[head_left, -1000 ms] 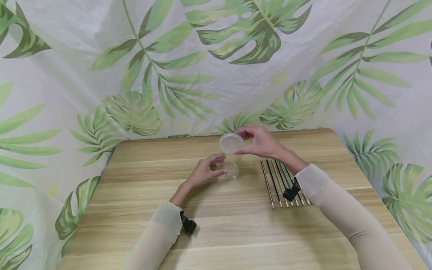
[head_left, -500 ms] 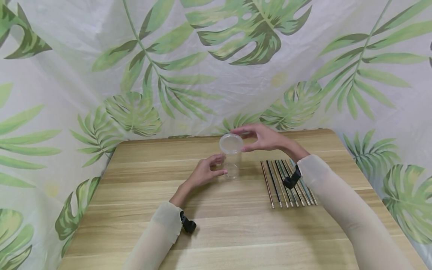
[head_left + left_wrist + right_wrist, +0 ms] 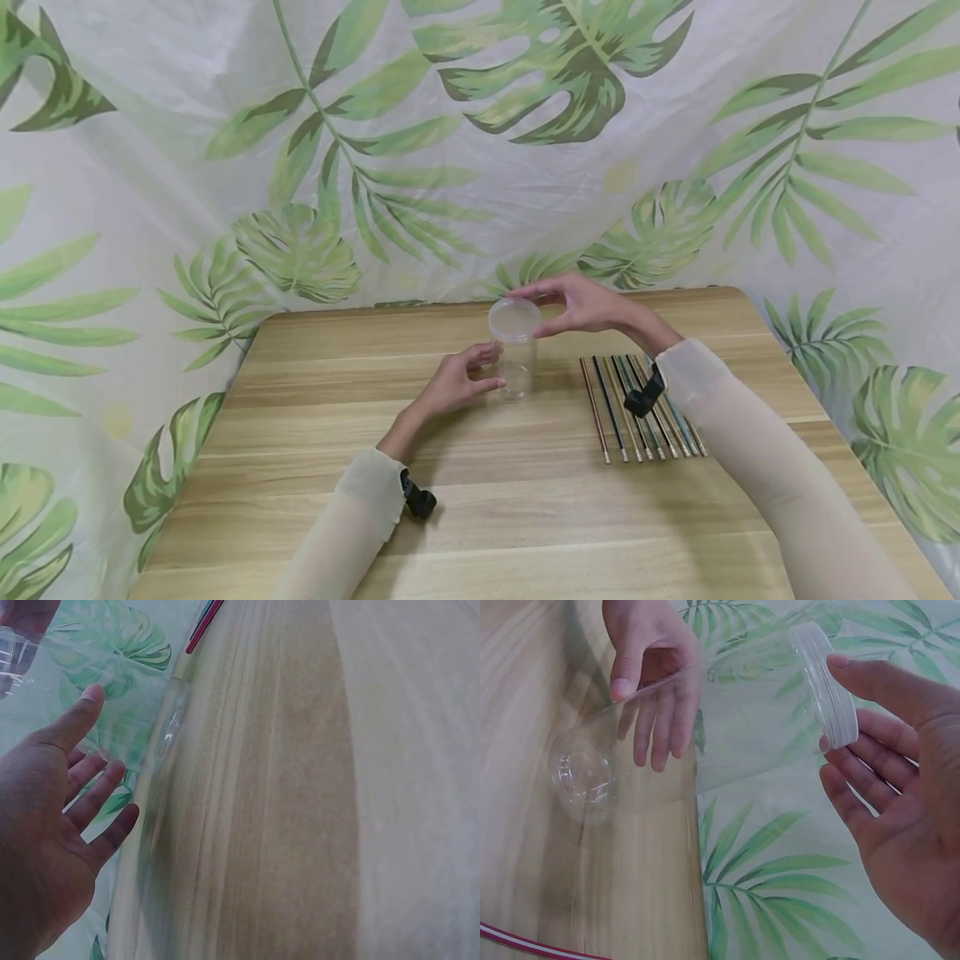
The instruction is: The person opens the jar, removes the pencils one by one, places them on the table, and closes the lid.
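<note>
A tall clear plastic jar (image 3: 517, 382) stands upright on the table, topped by a round translucent lid (image 3: 514, 320). My left hand (image 3: 459, 380) holds the jar low on its left side. In the right wrist view, the left thumb lies on the near side of the wall and the fingers (image 3: 662, 729) show through it from behind. From the right, my right hand (image 3: 583, 305) grips the lid's rim, thumb at the near edge and fingers at the far side. The right wrist view shows this lid (image 3: 826, 686) seated on the jar's mouth.
Several pencils (image 3: 617, 408) with eraser ends lie side by side right of the jar, partly under the right wrist camera (image 3: 643, 395). The wooden table (image 3: 480, 517) ends at a leaf-printed curtain (image 3: 420, 167) behind the jar.
My right hand has shifted round the lid, its thumb moving right and its fingers reaching farther over the far rim. More pencils show beside the forearm. The left hand has stayed put.
</note>
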{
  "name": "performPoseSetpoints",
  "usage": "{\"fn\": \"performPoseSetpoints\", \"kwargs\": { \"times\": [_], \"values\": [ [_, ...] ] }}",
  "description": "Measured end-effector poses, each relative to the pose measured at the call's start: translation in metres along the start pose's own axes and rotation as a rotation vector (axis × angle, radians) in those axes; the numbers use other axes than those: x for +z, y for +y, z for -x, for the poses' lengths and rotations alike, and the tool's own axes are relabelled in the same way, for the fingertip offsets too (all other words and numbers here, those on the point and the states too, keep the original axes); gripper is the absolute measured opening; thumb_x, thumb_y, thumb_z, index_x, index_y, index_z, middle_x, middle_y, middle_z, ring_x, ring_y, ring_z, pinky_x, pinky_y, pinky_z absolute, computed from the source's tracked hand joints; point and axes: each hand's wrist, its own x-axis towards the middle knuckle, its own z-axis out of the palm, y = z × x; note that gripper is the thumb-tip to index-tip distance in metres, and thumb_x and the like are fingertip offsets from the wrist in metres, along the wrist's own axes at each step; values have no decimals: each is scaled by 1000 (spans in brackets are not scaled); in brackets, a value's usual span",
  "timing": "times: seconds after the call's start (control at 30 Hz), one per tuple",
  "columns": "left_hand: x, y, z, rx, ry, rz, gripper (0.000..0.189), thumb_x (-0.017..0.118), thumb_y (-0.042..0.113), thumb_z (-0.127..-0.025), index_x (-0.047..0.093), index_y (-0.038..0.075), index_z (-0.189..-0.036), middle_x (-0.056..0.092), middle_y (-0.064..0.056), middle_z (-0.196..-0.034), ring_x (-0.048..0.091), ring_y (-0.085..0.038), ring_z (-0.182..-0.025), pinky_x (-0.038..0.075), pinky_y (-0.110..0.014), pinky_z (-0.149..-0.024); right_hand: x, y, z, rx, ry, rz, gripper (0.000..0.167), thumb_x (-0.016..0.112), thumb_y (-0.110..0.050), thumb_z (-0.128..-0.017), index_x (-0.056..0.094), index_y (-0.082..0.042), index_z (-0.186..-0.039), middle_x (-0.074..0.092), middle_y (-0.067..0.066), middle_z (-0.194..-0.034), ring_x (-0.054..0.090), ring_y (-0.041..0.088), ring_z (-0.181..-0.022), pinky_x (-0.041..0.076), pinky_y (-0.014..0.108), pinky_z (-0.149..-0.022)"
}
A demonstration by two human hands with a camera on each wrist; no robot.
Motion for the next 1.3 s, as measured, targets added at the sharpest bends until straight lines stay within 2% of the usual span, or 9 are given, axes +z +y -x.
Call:
{"fn": "performPoseSetpoints", "kwargs": {
  "times": [0.1, 0.3, 0.53, 0.93, 1.3],
  "values": [
    [0, 1, 0, -2, 0, 2, 65, 85, 22, -93, 58, -2, -147, 65, -17, -145, 66, -30, -131, 54, -45, -112, 4, -1, 1, -9, 57, 55, 67, 93, -13, -83, 64, 0, -142, 65, 21, -142, 68, 36, -125, 53, 54, -112],
    [0, 3, 0, -5, 2, 3, 67, 86, 21, -92, 57, -2, -148, 65, -17, -144, 66, -31, -131, 54, -46, -111, 10, -3, 3, -8, 132, 118, 68, 96, -17, -79, 68, 1, -138, 69, 20, -137, 71, 35, -118, 58, 43, -106],
    [1, 2, -1, -11, 5, 5, 67, 85, 21, -92, 56, -2, -149, 66, -16, -144, 66, -30, -131, 55, -44, -111, 15, -5, 6, 4, 195, 179, 68, 98, -19, -77, 70, -1, -136, 70, 18, -136, 71, 32, -118, 59, 48, -104],
    [1, 1, 0, -32, 10, 1, 66, 86, 21, -92, 58, 1, -148, 66, -14, -144, 66, -26, -131, 54, -41, -112, 20, -7, 9, 7, 226, 192, 67, 96, -20, -79, 68, 0, -137, 71, 16, -136, 69, 30, -118, 58, 47, -107],
    [1, 0, 0, 6, 9, 1, 64, 85, 21, -92, 59, -2, -146, 66, -16, -144, 67, -31, -130, 55, -45, -111, 22, -6, 10, 1, 216, 167, 68, 95, -18, -81, 66, 2, -139, 71, 15, -133, 70, 27, -115, 58, 47, -107]
  ]
}}
